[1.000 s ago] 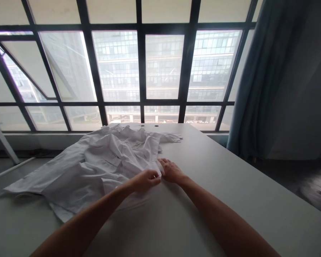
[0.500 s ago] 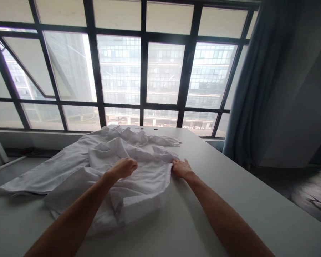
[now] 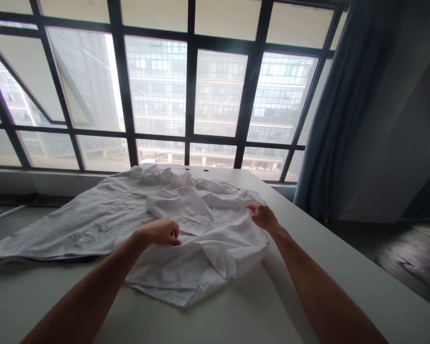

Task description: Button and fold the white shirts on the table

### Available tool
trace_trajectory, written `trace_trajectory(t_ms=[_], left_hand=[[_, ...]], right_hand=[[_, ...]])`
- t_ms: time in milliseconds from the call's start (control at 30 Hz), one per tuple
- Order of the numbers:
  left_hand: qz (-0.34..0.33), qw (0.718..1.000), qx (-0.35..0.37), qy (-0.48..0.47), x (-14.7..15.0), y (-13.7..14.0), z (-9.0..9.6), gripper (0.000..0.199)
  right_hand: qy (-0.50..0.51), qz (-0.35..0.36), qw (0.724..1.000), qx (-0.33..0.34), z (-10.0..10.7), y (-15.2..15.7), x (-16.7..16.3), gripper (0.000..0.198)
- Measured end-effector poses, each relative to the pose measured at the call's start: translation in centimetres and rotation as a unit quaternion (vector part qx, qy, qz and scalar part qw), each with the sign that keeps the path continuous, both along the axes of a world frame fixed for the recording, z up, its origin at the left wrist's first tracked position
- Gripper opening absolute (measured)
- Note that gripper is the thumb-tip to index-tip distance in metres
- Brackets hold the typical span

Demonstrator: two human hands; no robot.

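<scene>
A: Where is the white garment (image 3: 179, 205), please?
B: It lies on the white table (image 3: 344, 267), spread wide and wrinkled. Its left part reaches the left border of the view and is rather flat. The right part is more loose, with many folds, and one corner points toward the person.
A: And the left hand (image 3: 161, 231), how is it?
B: It is above the middle of the garment, with the fingers curled in and the thumb close to them, so only a small gap remains. Whether some cloth is between them, I cannot tell.
A: The right hand (image 3: 263, 216)?
B: It is at the right edge of the garment, farther from the person than the left hand. Its fingers are bent and nearly closed, the tips at the cloth. I cannot tell if they grip it or only touch it.
A: What is around?
B: At the far end of the table there are two dark round holes (image 3: 205, 170). Behind it stands a large window with a dark frame (image 3: 190, 86); one pane (image 3: 28, 71) at the left is tilted open. Through the glass a building (image 3: 157, 86) is visible. On the right hangs a blue curtain (image 3: 329, 143), and below it the floor (image 3: 361, 243) is dark.
</scene>
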State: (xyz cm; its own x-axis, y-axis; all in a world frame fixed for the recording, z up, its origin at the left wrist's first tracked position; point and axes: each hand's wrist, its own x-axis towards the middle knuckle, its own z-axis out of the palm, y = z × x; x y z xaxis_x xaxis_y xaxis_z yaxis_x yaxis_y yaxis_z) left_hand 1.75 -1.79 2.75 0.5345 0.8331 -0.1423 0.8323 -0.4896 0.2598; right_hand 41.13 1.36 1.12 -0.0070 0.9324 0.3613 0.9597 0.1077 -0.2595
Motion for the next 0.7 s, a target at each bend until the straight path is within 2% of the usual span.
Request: trace_trajectory(t_ms=[67, 167, 233, 300, 400, 467, 567, 633, 667, 700], left_hand=[[-0.001, 0.998, -0.058, -0.014, -0.2, -0.2, 0.6, 0.036], [-0.012, 0.991, -0.133, -0.012, -0.2, -0.4, 0.7, 0.041], [-0.015, 0.991, -0.132, 0.007, -0.1, -0.3, 0.3, 0.043], [-0.02, 0.995, -0.098, 0.015, 0.1, -0.1, -0.4, 0.031], [-0.03, 0.998, -0.045, -0.008, -0.1, 0.3, -1.0, 0.012], [-0.032, 0.998, -0.034, -0.038, -0.6, 0.5, -0.8, 0.018], [-0.028, 0.994, -0.061, -0.081, -1.5, 0.4, 0.3, 0.031], [-0.033, 0.988, -0.114, -0.101, -2.1, 0.2, 1.3, 0.04], [-0.038, 0.982, -0.151, -0.111, -2.3, 0.0, 1.7, 0.044], [-0.043, 0.973, -0.191, -0.124, -2.6, -0.1, 2.1, 0.049]], right_hand=[[0.041, 0.104, 0.99, -0.085, 1.5, -1.4, -2.1, 0.032], [0.068, 0.273, 0.924, -0.258, 3.3, -4.2, -6.0, 0.05], [0.038, 0.33, 0.886, -0.323, 3.8, -6.0, -8.7, 0.051], [-0.027, 0.33, 0.884, -0.33, 3.6, -7.4, -11.0, 0.047], [-0.108, 0.322, 0.901, -0.27, 2.9, -8.4, -12.9, 0.025], [-0.117, 0.32, 0.911, -0.234, 2.6, -8.4, -13.0, 0.011], [-0.069, 0.315, 0.912, -0.255, 3.4, -7.8, -11.4, 0.016], [0.017, 0.341, 0.887, -0.311, 4.5, -7.2, -9.6, 0.008], [0.073, 0.365, 0.863, -0.341, 5.2, -7.0, -8.6, 0.005], [0.127, 0.394, 0.83, -0.375, 5.9, -6.8, -7.5, 0.012]])
